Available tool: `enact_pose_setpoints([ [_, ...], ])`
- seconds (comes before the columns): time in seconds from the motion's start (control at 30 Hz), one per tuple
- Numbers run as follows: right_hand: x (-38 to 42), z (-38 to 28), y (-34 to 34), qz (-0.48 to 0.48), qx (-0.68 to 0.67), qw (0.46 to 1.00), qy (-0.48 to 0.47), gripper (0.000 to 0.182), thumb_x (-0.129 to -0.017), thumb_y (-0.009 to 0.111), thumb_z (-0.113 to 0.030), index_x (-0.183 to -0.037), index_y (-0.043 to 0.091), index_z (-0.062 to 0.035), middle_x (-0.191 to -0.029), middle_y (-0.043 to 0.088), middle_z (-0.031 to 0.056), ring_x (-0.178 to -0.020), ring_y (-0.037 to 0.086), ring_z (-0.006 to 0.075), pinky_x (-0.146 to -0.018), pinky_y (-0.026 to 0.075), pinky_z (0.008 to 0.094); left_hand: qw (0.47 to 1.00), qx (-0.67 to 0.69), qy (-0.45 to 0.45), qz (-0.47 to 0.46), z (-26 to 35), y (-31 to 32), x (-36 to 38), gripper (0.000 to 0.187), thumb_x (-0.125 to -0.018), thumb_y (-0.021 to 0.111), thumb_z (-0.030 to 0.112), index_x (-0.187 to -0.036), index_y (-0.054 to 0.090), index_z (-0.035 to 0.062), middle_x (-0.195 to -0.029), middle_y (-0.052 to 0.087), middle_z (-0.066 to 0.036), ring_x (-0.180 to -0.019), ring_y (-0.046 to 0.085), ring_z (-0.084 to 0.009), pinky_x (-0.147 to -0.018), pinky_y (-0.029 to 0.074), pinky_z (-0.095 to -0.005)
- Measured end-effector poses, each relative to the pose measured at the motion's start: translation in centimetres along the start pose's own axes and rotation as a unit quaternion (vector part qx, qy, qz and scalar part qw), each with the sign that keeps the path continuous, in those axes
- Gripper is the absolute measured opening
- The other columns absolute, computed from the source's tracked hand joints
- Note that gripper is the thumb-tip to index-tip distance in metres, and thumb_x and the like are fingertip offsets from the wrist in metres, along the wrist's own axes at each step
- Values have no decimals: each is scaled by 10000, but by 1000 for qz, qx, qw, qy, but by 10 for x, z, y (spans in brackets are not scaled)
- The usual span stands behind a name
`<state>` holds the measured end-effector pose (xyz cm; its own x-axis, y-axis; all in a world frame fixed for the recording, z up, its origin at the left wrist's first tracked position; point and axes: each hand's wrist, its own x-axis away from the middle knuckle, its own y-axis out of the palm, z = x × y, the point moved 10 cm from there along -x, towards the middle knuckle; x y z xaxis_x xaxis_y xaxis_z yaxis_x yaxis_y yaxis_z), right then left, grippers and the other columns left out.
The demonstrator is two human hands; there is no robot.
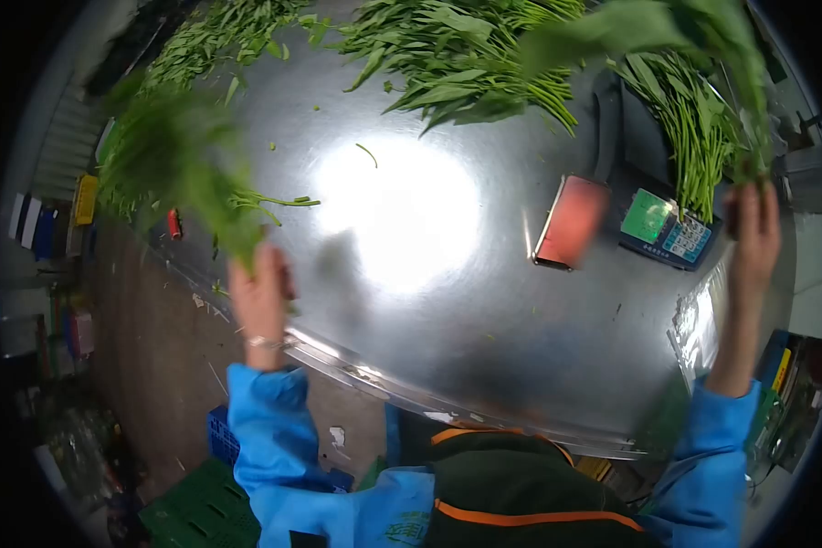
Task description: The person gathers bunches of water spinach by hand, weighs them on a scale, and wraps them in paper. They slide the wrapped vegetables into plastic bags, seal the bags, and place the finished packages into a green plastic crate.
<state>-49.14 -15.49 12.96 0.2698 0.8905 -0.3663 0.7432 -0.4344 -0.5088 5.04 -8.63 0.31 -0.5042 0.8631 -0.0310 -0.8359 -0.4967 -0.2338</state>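
Here I am at the tabletop, with my left hand at its near-left edge, fingers curled shut around the bottom of a blurred bunch of leafy greens, the leaves spreading up and away from me. Over by the right edge, my right hand is closed on the stem end of a raised spray, its leaves sweeping toward the far edge (motion smears both, so I can't tell how each finger sits). Beneath that spray, a stemmy bundle lies with its cut ends on the scale, and just left of the scale I've got a phone. A big pile of greens lies along the far edge, and clear plastic shines near the right edge.
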Motion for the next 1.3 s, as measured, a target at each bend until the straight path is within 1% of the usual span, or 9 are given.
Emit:
enact_pose_setpoints([
  [0.1, -81, 59, -65, 0, 76, 996, -45, 309, -907, 484, -343, -1052, 564, -83, -624, 435, -65, -525, 342, 1, -468, 238, 169, 995, 94, -35, -23, -52, 51, -6, 124, -915, 455, 176, -958, 458, 59, -650, 486, 2, -468, 427, -48, -394, 352, -198],
  [0.17, -112, 126, -69, -14, 121, 993, 6, 282, -917, 469, -317, -961, 558, -53, -651, 436, -68, -553, 315, 10, -488, 249, 181, 984, 107, 133, 56, -37, 44, -39, 132, -913, 450, 159, -958, 459, 35, -659, 499, -21, -503, 456, -70, -429, 380, -222],
  [0.3, -140, 251, -88, -30, 346, 938, 6, 400, -900, 471, -319, -1157, 510, -16, -1037, 587, 107, -952, 551, 192, -831, 408, 278, 956, 39, 30, 288, -96, -26, -96, 295, -848, 562, 237, -978, 462, -8, -734, 568, -86, -570, 543, -191, -568, 457, -311],
  [0.5, -10, 85, -37, 5, 240, 966, -100, 346, -880, 491, -184, -1184, 494, -19, -1185, 523, 135, -1132, 467, 246, -968, 322, 325, 863, -384, -164, 284, -187, -64, -142, 540, -671, 733, 338, -1003, 510, -25, -892, 609, -191, -703, 587, -391, -743, 459, -449],
  [0.63, 120, 44, 46, -179, 243, 938, -172, 309, -767, 535, -13, -1076, 526, -16, -1103, 517, 146, -1080, 452, 305, -934, 324, 382, 887, -270, -322, 188, -277, -88, -187, 496, -654, 742, 239, -993, 509, -37, -983, 601, -217, -849, 607, -338, -763, 489, -383],
  [0.67, 144, 43, 61, -212, 265, 932, -127, 248, -755, 538, -12, -1001, 556, -35, -1076, 518, 158, -1055, 461, 315, -915, 338, 385, 900, -231, -295, 223, -262, -90, -182, 378, -673, 728, 192, -791, 528, -106, -668, 585, -145, -529, 529, -221, -540, 455, -380],
  [0.93, 274, 21, 138, -359, 6, 933, 30, 168, -763, 553, -26, -908, 609, -90, -938, 575, 79, -931, 524, 267, -818, 391, 372, 889, -303, -333, 85, -287, -94, -179, 337, -658, 727, 173, -858, 572, -50, -736, 622, -132, -602, 584, -192, -554, 489, -347],
  [1.17, 273, 45, 131, -376, -48, 910, 169, 137, -808, 516, -34, -909, 604, -63, -923, 581, 92, -860, 553, 257, -778, 421, 350, 991, -59, -62, 101, -152, -59, -176, 208, -720, 552, 23, -858, 397, 19, -623, 494, -53, -436, 464, -145, -382, 385, -296],
  [1.3, 276, 64, 127, -375, -48, 908, 181, 150, -832, 497, -44, -949, 591, -44, -920, 580, 106, -834, 571, 244, -713, 452, 320, 956, -184, 56, -221, -7, 76, -89, 213, -813, 464, 20, -1011, 400, 59, -653, 487, -26, -453, 451, -84, -397, 371, -224],
])
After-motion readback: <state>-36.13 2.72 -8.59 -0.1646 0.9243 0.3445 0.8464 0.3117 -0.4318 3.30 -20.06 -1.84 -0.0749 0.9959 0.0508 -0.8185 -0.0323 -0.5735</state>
